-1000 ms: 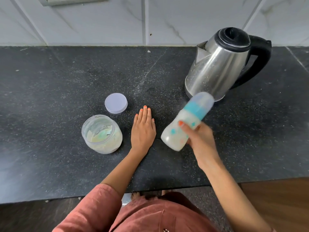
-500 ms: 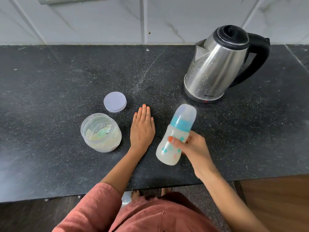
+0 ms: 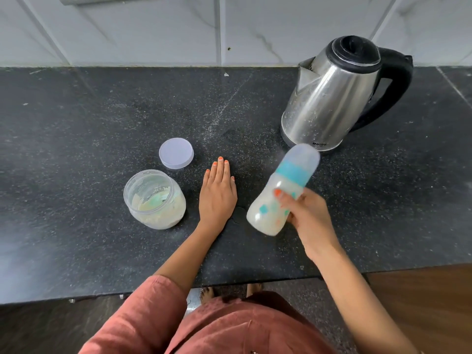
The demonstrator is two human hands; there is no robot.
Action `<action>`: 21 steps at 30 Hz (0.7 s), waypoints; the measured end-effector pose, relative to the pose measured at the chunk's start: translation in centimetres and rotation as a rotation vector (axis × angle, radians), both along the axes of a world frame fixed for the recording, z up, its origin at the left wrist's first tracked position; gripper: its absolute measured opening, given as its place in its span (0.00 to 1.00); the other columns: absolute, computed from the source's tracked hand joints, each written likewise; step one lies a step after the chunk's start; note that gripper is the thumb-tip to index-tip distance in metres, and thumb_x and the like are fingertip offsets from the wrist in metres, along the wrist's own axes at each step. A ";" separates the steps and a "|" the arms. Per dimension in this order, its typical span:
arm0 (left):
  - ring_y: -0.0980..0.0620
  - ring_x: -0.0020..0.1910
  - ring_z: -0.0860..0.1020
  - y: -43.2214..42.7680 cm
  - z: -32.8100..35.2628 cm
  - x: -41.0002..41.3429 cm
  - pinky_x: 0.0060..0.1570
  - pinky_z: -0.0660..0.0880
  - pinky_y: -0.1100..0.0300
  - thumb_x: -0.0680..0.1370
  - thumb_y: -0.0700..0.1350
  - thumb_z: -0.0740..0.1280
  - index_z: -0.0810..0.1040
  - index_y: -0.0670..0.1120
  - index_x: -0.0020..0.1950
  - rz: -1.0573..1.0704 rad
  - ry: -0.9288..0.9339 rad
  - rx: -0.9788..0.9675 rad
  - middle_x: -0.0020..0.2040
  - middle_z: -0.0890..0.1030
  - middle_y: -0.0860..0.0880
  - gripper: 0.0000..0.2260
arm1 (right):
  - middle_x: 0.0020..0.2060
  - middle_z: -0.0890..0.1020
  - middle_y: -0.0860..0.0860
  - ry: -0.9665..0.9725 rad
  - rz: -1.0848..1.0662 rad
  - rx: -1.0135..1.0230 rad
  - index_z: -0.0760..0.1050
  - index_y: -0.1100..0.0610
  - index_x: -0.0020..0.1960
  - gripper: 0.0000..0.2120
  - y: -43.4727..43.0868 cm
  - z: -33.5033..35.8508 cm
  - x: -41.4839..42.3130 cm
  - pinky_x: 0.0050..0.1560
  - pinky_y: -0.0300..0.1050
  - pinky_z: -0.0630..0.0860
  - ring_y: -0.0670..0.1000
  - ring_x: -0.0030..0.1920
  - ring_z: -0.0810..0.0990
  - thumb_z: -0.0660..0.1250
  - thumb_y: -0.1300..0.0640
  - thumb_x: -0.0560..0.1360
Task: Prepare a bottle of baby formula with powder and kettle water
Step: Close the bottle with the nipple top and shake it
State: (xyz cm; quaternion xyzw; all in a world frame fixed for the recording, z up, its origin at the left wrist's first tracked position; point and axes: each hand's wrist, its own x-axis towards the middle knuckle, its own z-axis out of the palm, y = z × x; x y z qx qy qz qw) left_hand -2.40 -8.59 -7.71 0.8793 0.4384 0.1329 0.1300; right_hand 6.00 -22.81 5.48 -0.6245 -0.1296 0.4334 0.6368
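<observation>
My right hand (image 3: 305,215) grips a baby bottle (image 3: 274,200) above the black counter (image 3: 76,139). The bottle holds milky liquid, has a teal collar and a clear cap, and tilts with its top toward the kettle; it looks motion-blurred. A steel kettle (image 3: 329,98) with black lid and handle stands at the back right. My left hand (image 3: 217,195) lies flat on the counter, fingers straight. Left of it sits an open clear jar of pale powder (image 3: 155,200), with its round lid (image 3: 176,153) lying behind it.
White marble-look wall tiles (image 3: 153,29) rise behind the counter. The counter's front edge runs just before my body, with floor and my feet (image 3: 207,292) below it. A wooden surface (image 3: 421,302) shows at lower right.
The bottle in my right hand has swung down-left and then back up to the right, its tilt changing each time. My left hand, the jar, lid and kettle stayed put.
</observation>
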 end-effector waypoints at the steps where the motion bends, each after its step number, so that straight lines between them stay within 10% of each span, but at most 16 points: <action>1: 0.45 0.74 0.58 0.0 0.0 0.0 0.72 0.51 0.52 0.82 0.43 0.52 0.59 0.38 0.73 0.002 -0.003 0.002 0.74 0.60 0.41 0.20 | 0.41 0.83 0.47 0.079 -0.118 0.068 0.77 0.53 0.46 0.10 0.3 0.1 0.5 0.48 0.43 0.79 0.44 0.43 0.82 0.70 0.56 0.64; 4: 0.45 0.74 0.58 -0.1 0.0 0.0 0.72 0.51 0.53 0.82 0.43 0.52 0.59 0.38 0.73 0.003 -0.009 0.004 0.74 0.60 0.41 0.20 | 0.41 0.83 0.45 0.203 -0.334 0.203 0.76 0.52 0.47 0.06 1.1 0.2 0.8 0.45 0.39 0.80 0.42 0.41 0.83 0.66 0.60 0.72; 10: 0.43 0.73 0.60 -0.1 0.0 0.0 0.71 0.54 0.51 0.81 0.43 0.53 0.60 0.38 0.72 0.002 -0.004 0.004 0.73 0.62 0.40 0.20 | 0.39 0.83 0.48 -0.063 0.141 -0.121 0.78 0.53 0.43 0.09 -0.9 -0.4 -1.4 0.46 0.40 0.79 0.46 0.42 0.82 0.72 0.62 0.65; 17: 0.46 0.74 0.56 -0.1 0.2 0.0 0.72 0.50 0.53 0.82 0.44 0.51 0.57 0.39 0.74 0.000 0.020 0.007 0.75 0.58 0.42 0.21 | 0.43 0.83 0.45 0.209 -0.349 0.210 0.76 0.53 0.48 0.05 0.9 -0.2 0.4 0.46 0.40 0.80 0.42 0.43 0.82 0.65 0.60 0.74; 21: 0.45 0.74 0.58 -0.1 0.1 0.0 0.72 0.51 0.52 0.82 0.43 0.52 0.58 0.38 0.73 0.000 0.019 0.007 0.74 0.60 0.41 0.20 | 0.40 0.83 0.49 -0.025 0.048 -0.088 0.77 0.54 0.45 0.08 -0.6 -1.1 -2.1 0.45 0.39 0.79 0.47 0.43 0.82 0.71 0.63 0.68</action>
